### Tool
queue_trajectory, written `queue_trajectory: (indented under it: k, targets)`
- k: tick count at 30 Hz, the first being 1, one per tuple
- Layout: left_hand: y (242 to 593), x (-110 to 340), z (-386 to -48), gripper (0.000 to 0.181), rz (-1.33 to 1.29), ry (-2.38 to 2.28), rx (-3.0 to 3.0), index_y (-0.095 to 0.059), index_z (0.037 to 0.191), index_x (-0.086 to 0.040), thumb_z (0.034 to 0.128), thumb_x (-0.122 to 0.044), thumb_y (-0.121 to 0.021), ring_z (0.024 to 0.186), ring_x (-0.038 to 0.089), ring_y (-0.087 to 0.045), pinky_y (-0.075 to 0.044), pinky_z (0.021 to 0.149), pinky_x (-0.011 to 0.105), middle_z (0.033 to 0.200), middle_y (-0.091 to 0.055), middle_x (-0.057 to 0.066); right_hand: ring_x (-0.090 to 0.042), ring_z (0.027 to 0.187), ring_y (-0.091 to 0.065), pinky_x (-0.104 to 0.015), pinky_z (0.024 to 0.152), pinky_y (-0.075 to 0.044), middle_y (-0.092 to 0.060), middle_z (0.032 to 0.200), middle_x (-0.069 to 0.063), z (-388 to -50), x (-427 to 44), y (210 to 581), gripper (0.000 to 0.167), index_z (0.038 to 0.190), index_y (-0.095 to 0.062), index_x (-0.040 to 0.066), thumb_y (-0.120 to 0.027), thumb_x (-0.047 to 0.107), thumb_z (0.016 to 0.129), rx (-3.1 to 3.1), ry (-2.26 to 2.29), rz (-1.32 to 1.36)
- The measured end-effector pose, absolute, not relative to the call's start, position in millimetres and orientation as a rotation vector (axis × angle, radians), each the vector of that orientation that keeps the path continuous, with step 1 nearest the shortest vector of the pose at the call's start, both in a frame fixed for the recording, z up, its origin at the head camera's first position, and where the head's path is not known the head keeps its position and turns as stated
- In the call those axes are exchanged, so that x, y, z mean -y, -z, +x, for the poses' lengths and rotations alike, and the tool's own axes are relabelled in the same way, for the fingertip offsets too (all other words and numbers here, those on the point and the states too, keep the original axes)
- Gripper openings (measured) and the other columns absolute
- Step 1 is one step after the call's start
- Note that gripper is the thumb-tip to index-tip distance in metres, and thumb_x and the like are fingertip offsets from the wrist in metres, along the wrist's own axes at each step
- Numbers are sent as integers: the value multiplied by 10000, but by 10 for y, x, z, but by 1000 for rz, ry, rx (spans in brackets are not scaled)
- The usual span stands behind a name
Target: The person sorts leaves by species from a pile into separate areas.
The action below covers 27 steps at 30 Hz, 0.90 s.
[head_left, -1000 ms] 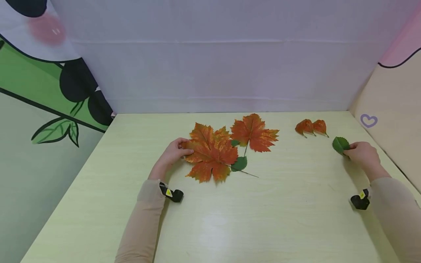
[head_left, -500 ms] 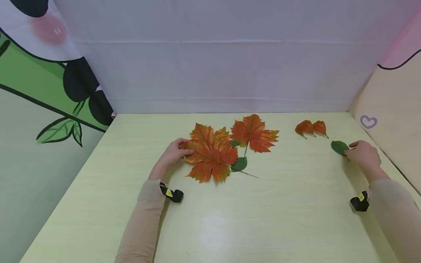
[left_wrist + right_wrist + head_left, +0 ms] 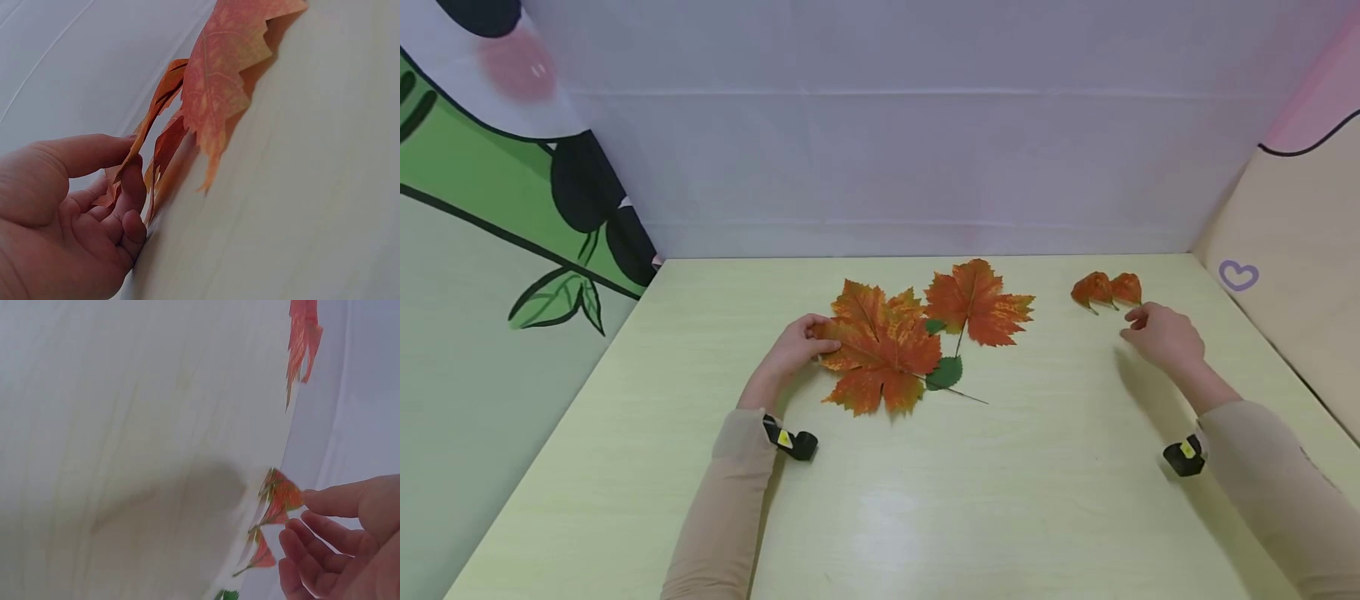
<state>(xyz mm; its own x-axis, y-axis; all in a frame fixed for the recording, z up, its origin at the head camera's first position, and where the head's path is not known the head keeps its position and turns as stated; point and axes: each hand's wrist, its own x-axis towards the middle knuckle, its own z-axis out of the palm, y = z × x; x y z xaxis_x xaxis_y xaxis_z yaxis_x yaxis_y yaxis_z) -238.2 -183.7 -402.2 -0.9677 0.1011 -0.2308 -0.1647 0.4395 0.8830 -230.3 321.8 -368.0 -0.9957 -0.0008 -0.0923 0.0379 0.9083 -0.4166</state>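
Note:
My left hand [image 3: 790,347] pinches the left edge of a large orange maple leaf [image 3: 880,358]; in the left wrist view, thumb and finger hold the bent leaf edge [image 3: 156,103]. A second orange maple leaf [image 3: 973,304] lies behind it to the right, with small green leaves [image 3: 946,372] between them. My right hand [image 3: 1167,337] hovers over the table with nothing visible in its loosely bent fingers. Just beyond its fingertips lie orange papery pods with thin stems [image 3: 1093,289]. A bit of green leaf [image 3: 227,594] shows beneath the pods in the right wrist view; my hand hides it from the head view.
The pale wooden table [image 3: 880,517] ends at a plain grey-lilac backdrop [image 3: 880,167]. Printed panels stand at the left [image 3: 467,333] and right [image 3: 1300,317] sides. Each wrist wears a small black camera.
My right hand has let go of the green leaf and moved left, toward the orange pods. Before that, the leaf turned and lowered in its fingers. My left hand keeps its place on the maple leaf.

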Motion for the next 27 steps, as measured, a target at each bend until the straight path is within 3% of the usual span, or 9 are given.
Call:
queue_trajectory:
  k: [8,23,27]
  targets:
    - [4017,1827,-2381,453,-48,-1540,-2453,-455,1242,-40,843,-146,-641,758,170,-447,-417,654,261,939,-454,68,-355,927,-555,-427,705,-431,-598,1061,-213,-2341,-2579,3597,322,1138,-555,-21,-541,174,883,-2971,697,-169]
    - [4029,1834,-2380,443,-20,-1537,-2455,-457,1239,-32,848,-141,-633,747,164,-440,-407,640,255,935,-461,59,-249,865,-593,-348,668,-479,-642,996,-124,-2572,-1519,3614,262,1090,-612,25,-583,158,866,-2920,771,-455]
    - [4036,1840,-2390,451,-22,-1515,-2469,-455,1248,-35,848,-144,-633,714,155,-454,-410,636,257,928,-464,57,-223,784,-599,-319,622,-463,-648,978,-104,-2637,-1332,3654,261,1095,-616,45,-603,159,861,-2871,771,-497]
